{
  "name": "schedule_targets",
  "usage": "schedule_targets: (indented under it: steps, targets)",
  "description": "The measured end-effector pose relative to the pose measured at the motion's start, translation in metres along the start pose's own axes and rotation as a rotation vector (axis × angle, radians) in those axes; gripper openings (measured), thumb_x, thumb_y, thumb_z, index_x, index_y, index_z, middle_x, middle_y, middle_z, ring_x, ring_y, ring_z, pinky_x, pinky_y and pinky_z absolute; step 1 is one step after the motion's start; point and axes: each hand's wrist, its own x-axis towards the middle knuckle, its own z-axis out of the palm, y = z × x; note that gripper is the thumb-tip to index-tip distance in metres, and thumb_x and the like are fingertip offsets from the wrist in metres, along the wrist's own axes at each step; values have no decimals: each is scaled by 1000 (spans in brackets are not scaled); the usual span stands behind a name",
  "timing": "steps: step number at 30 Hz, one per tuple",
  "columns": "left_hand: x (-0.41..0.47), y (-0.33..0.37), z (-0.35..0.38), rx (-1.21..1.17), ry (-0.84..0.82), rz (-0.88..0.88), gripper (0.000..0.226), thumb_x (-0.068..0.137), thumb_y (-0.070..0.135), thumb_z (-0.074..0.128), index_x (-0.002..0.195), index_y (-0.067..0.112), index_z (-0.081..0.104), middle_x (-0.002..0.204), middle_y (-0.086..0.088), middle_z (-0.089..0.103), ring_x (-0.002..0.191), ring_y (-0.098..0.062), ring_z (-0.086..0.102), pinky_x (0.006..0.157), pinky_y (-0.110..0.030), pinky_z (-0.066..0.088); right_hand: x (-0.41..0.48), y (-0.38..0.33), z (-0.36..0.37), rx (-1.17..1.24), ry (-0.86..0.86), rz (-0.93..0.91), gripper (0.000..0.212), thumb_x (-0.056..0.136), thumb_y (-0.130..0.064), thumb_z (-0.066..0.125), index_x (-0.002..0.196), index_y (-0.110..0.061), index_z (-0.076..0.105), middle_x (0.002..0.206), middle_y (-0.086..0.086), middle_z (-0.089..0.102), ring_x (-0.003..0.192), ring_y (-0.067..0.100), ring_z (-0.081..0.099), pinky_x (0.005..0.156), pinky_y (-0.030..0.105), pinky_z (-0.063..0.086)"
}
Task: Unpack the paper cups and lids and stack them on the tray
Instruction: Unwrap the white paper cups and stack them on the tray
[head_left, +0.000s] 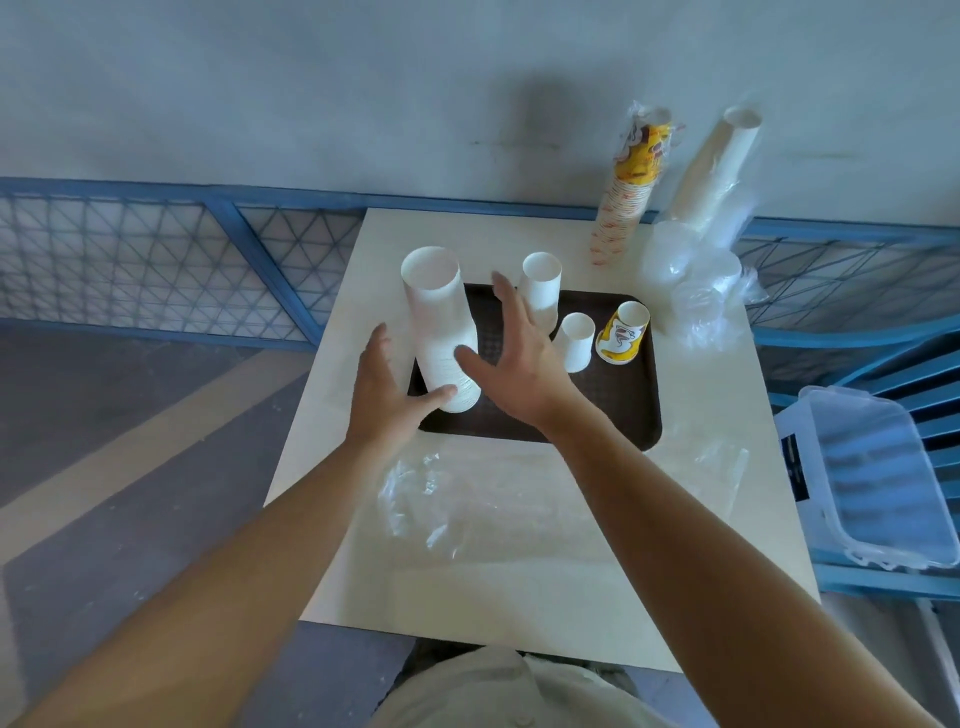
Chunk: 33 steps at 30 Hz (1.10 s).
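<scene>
A tall stack of white cups stands on the dark tray, at its left edge. Both hands flank it, left hand and right hand, fingers spread open, thumbs touching the stack. It could topple if nudged.

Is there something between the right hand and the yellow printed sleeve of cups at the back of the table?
Yes. Between the right hand and the wrapped yellow printed sleeve stand three things on the tray: a white stack, a short white cup and a yellow cup.
</scene>
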Motion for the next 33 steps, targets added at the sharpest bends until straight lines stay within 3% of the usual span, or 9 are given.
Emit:
schedule_targets:
  steps: [2, 4, 8, 11, 17, 22, 28, 33]
  targets:
    - [17, 5, -1, 0, -55, 0, 128, 65, 51, 97, 165, 30, 18, 166, 6, 33, 149, -17, 38, 119, -44, 38, 22, -13, 10, 3, -26, -6, 98, 89, -34, 77, 164, -14, 17, 162, 7, 33, 147, 23, 33, 114, 28, 27]
    - [30, 11, -1, -12, -69, 29, 122, 60, 55, 95, 160, 32, 29, 159, 11, 44, 143, -14, 46, 115, -43, 45, 38, -18, 19, 10, -21, -9, 99, 84, -34, 80, 161, -14, 21, 157, 10, 39, 142, 27, 39, 117, 39, 34]
    - [40, 20, 0, -53, -67, 62, 82, 70, 40, 95, 136, 35, 48, 120, 24, 62, 105, 13, 59, 86, -19, 49, 54, -19, 31, 29, 30, -18, 85, 81, -28, 83, 151, -16, 38, 141, 7, 55, 126, 25, 53, 103, 38, 46]
    - [43, 19, 3, -77, -61, 77, 70, 73, 37, 95, 125, 41, 48, 110, 28, 62, 97, 25, 55, 75, -11, 44, 59, -17, 33, -8, 72, -58, 77, 82, -26, 83, 147, -11, 44, 138, 7, 58, 123, 24, 54, 102, 35, 45]
    - [75, 25, -1, -117, -105, 104, 68, 74, 31, 95, 124, 40, 51, 110, 27, 64, 98, 23, 57, 75, -12, 45, 86, -16, 35, -37, 117, -27, 75, 83, -28, 83, 145, -12, 44, 131, 4, 60, 109, 21, 58, 90, 30, 45]
    - [98, 28, -4, -132, -149, 122, 73, 73, 33, 95, 131, 35, 52, 115, 28, 64, 101, 24, 56, 81, -19, 51, 108, -15, 30, -63, 115, 18, 79, 82, -33, 85, 146, -17, 41, 133, 1, 58, 106, 16, 55, 81, 22, 37]
    - [112, 15, -1, -154, -187, 103, 82, 69, 33, 97, 138, 36, 51, 116, 32, 65, 103, 7, 67, 94, -34, 59, 122, -9, 28, -136, 56, 48, 85, 77, -38, 87, 146, -16, 41, 132, 1, 58, 116, 24, 55, 87, 28, 36]
    - [118, 8, 4, -172, -184, 85, 85, 64, 39, 98, 136, 39, 53, 122, 24, 68, 111, -3, 67, 93, -32, 55, 128, -8, 25, -172, 40, 27, 76, 79, -38, 86, 140, -12, 48, 128, 1, 60, 115, 23, 56, 86, 22, 32]
